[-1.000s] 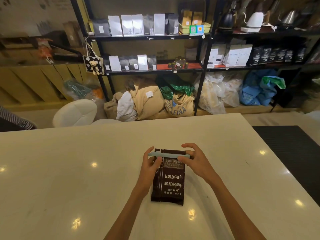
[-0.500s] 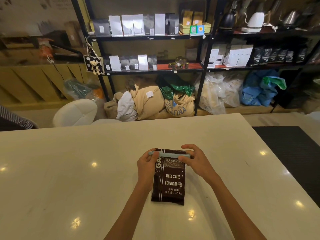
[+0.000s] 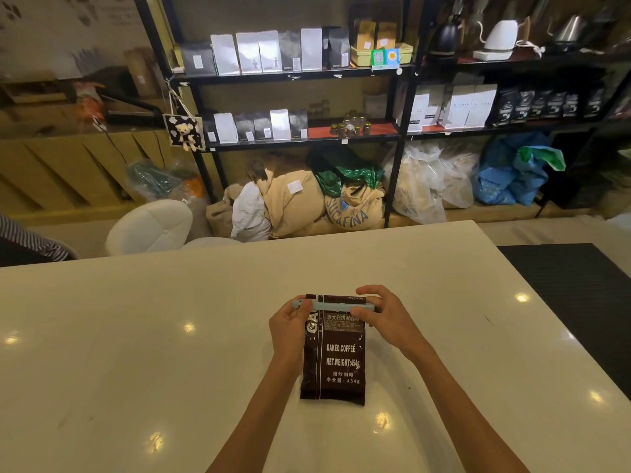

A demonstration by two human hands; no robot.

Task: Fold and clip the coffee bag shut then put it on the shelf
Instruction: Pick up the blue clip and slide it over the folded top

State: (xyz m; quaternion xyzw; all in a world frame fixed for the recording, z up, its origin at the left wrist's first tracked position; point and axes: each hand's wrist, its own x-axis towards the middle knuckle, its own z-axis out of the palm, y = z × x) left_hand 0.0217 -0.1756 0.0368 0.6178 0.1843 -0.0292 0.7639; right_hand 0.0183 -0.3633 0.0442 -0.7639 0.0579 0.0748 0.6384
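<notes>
A dark brown coffee bag (image 3: 336, 365) with white lettering lies flat on the white table (image 3: 136, 353), its folded top pointing away from me. A light blue clip (image 3: 333, 306) runs across that folded top. My left hand (image 3: 288, 327) pinches the clip's left end and the bag's left edge. My right hand (image 3: 384, 317) grips the clip's right end with thumb and fingers. Beyond the table stands the black shelf (image 3: 297, 75), a few paces away.
The shelf holds rows of white, grey and black bags, jars (image 3: 351, 126) and kettles (image 3: 500, 37). Sacks (image 3: 355, 206) and plastic bags lie on the floor under it. A white stool (image 3: 150, 227) stands past the table's far edge, a dark mat (image 3: 580, 288) at right.
My left hand has slid slightly lower along the bag's left edge, curling tighter on the clip's end. The bag and my right hand have stayed nearly still.
</notes>
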